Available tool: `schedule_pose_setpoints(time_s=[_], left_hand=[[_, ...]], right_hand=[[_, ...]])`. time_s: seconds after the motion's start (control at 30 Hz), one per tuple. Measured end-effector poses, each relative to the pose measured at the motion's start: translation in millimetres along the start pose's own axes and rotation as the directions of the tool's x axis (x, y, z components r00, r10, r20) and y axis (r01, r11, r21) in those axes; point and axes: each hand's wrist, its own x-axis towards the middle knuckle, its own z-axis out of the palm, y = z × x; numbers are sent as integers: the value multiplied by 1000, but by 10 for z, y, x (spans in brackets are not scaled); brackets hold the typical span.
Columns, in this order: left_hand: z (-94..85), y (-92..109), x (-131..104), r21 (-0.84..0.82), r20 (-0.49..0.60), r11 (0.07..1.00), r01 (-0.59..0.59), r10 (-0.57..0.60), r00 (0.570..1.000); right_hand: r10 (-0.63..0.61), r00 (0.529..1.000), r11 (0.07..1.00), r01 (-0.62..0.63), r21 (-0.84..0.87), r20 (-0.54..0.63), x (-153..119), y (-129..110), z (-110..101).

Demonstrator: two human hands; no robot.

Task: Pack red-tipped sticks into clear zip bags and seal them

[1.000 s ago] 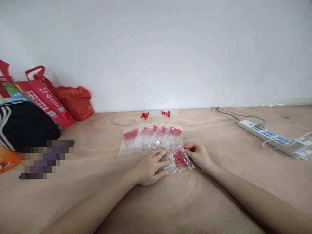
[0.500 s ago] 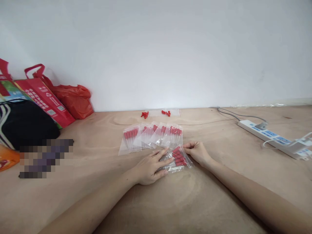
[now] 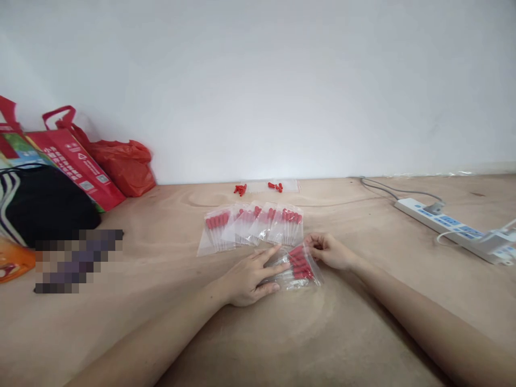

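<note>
A clear plastic bag [image 3: 300,266] with several red-tipped droppers inside lies on the wooden table [image 3: 258,344] in front of me. My left hand [image 3: 252,277] rests with spread fingers on the bag's left part. The fingers of my right hand [image 3: 322,250] pinch the bag's upper right edge. Just beyond my hands, a row of overlapping clear bags [image 3: 253,226] holds more red-tipped pieces with pale stems.
Loose red caps [image 3: 241,190] and more red caps [image 3: 276,187] lie by a flat clear bag [image 3: 256,187] near the wall. Red bags [image 3: 129,164] and a black bag [image 3: 48,204] stand at left. A white power strip [image 3: 443,223] with cables lies at right.
The bag under my hands has shifted slightly to the right, and its right edge is pulled a little. My left hand stays nearly in place on it.
</note>
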Motion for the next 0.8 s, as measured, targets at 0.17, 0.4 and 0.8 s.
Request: schedule_pose_setpoints(time_s=[0.17,0.4,0.8], left_hand=[[11,-58,33,24,-134,999,33,-29,991],[-77,-197,764,212,-81,975,60,-44,996],[113,-409,1054,276,-98,932,237,-218,971]], right_hand=[[84,991,996,-84,-4,104,-169,-32,-311],[214,972,976,-216,16,96,-307,107,-863],[243,970,958,-242,155,12,-257,220,-966]])
